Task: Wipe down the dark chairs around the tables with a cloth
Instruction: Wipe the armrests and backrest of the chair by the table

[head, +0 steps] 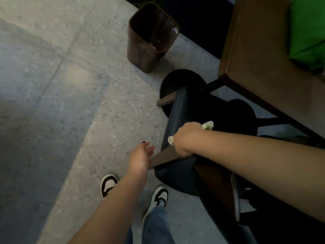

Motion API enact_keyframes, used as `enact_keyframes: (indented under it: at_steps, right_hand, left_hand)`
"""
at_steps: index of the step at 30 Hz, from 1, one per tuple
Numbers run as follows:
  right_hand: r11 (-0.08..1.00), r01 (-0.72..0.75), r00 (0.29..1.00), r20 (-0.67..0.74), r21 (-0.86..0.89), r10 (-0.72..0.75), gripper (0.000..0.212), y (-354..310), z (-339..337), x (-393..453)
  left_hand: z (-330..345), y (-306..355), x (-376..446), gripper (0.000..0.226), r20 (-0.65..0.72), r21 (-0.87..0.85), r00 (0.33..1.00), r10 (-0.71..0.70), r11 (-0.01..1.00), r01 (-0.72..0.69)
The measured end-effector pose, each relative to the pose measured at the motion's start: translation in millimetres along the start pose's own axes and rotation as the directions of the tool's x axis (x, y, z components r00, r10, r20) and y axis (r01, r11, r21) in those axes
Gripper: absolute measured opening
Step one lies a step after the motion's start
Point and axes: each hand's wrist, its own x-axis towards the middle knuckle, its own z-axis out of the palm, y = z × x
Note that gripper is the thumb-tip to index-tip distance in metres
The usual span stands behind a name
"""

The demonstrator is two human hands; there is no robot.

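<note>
Two bare arms reach down over a speckled grey stone floor beside a brown worktop, on which a bright green bundle lies at the upper right. Tucked against the worktop's edge stands a dark padded chair with wooden arm rails, seen from above. A brown waste bin stands upright on the floor beyond the chair, apart from it. Stretched in from the right, the right hand rests knuckles-up on the chair's padded back, its fingers curled round a pale patterned cloth whose ends show at both sides of the fist. Lower and to the left, the left hand hangs with loose, slightly spread fingers just beside the chair's near wooden rail, holding nothing. Below it, black-and-white sneakers and blue jeans stand on the floor.
</note>
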Motion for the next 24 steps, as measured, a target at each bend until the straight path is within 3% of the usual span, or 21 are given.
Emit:
enact_keyframes:
  at_steps: [2,4,6,8,10,12,17,24]
  right_hand:
    - [0.975,0.038,0.997,-0.075,0.219,-0.022,0.024,34.7,-7.4,-14.7]
    - [0.858,0.05,0.99,-0.14,0.511,0.026,0.025,54.8,3.4,-23.9]
    - [0.653,0.077,0.97,-0.208,0.753,0.127,0.029,58.8,24.9,-39.9]
    - [0.437,0.14,0.933,-0.267,0.889,0.244,0.029,54.9,52.7,-58.0]
    - [0.332,0.227,0.908,-0.322,0.916,0.267,0.045,43.5,74.2,-79.6]
    - [0.355,0.274,0.877,-0.384,0.894,0.29,0.054,30.5,86.4,-90.6]
    - [0.356,0.288,0.82,-0.421,0.889,0.387,0.055,19.9,88.5,-89.5]
    - [0.273,0.458,0.738,-0.533,0.846,0.414,0.055,-4.8,140.8,-130.1]
  left_hand:
    - [18.1,2.8,-12.0,0.034,0.067,0.017,0.998,0.009,1.0,-0.01]
    - [29.7,4.1,-22.2,0.033,0.119,0.054,0.993,0.027,0.998,-0.033]
    - [34.9,4.4,-28.5,0.029,0.146,0.088,0.988,0.043,0.995,-0.056]
    - [35.8,4.5,-31.9,0.025,0.186,0.127,0.981,0.05,0.989,-0.074]
    - [35.5,3.3,-34.4,0.019,0.227,0.167,0.972,0.064,0.981,-0.104]
    - [37.5,-3.2,-40.1,0.015,0.258,0.214,0.964,0.067,0.969,-0.125]
    - [43.9,-35.1,-58.6,0.029,0.31,0.298,0.94,0.143,0.924,-0.239]
    - [55.5,-87.2,-87.7,0.04,0.335,0.189,0.89,0.31,0.903,-0.385]
